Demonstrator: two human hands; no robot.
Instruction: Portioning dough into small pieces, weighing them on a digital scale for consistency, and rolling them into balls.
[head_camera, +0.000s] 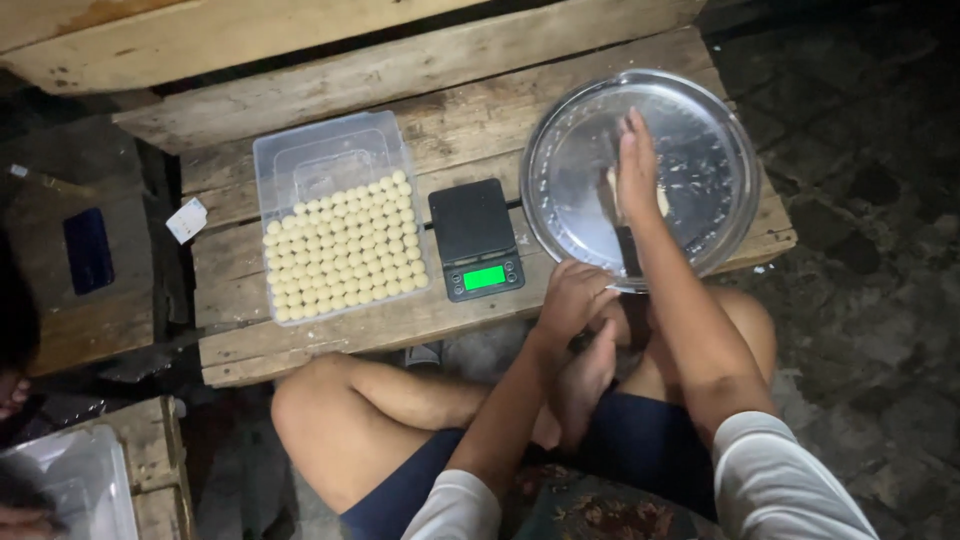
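Bare crossed legs sit below a rough plank bench (330, 340) on dark ground. Left hand (572, 300) curls over the round metal tray's (560, 150) near rim; right hand (637, 165) presses flat-fingered inside it, its hold unclear. Beside: small black scale (474, 238), clear tub of pale dough balls (340, 255).

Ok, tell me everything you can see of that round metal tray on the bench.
The round metal tray is wide, shallow and shiny, with a raised rim and smeared residue inside. It lies flat at the wooden bench's right end, its near edge overhanging. The right hand presses a dark-handled scraper and pale dough inside it; the left hand grips its near rim. A black scale sits just left.
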